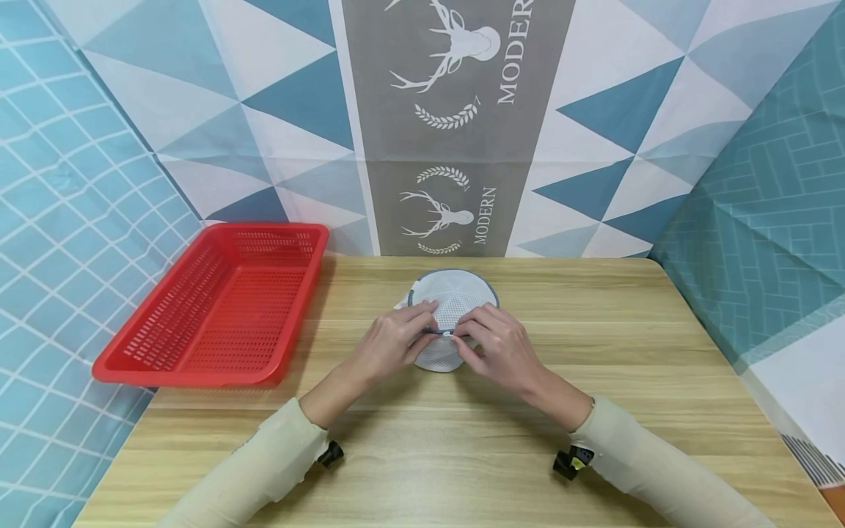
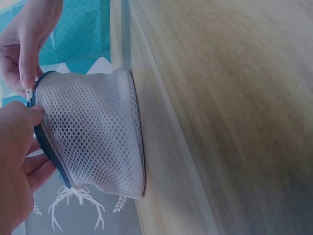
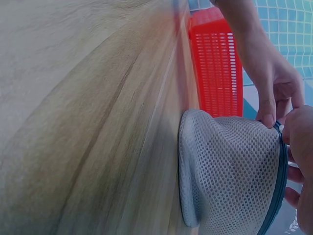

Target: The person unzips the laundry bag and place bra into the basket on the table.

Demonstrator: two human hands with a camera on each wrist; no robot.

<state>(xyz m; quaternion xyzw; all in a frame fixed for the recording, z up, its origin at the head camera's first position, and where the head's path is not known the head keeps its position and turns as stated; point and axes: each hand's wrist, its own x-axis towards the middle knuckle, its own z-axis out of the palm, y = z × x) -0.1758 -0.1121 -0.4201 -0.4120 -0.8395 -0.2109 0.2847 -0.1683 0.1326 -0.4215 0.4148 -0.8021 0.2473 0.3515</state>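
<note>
A round white mesh laundry bag (image 1: pixel 455 290) with a blue-grey zippered rim stands on the wooden table in the head view. Its mesh side (image 2: pixel 90 132) is slightly creased in the left wrist view, and its base rests on the tabletop. My left hand (image 1: pixel 396 336) pinches the near part of the rim, thumb on the outer side. Right beside it, my right hand (image 1: pixel 498 341) pinches the small white zipper pull (image 2: pixel 29 94) between thumb and fingers. The bag's mesh (image 3: pixel 234 161) also fills the lower right of the right wrist view. Its inside is mostly hidden.
At the left of the table (image 1: pixel 594 425) sits a red plastic basket (image 1: pixel 300 315) with slotted walls, close to the tiled-pattern wall covering (image 1: pixel 66 220). A patterned backdrop (image 1: pixel 436 132) rises behind the table's far edge. Dark wrist cameras hang under both sleeves.
</note>
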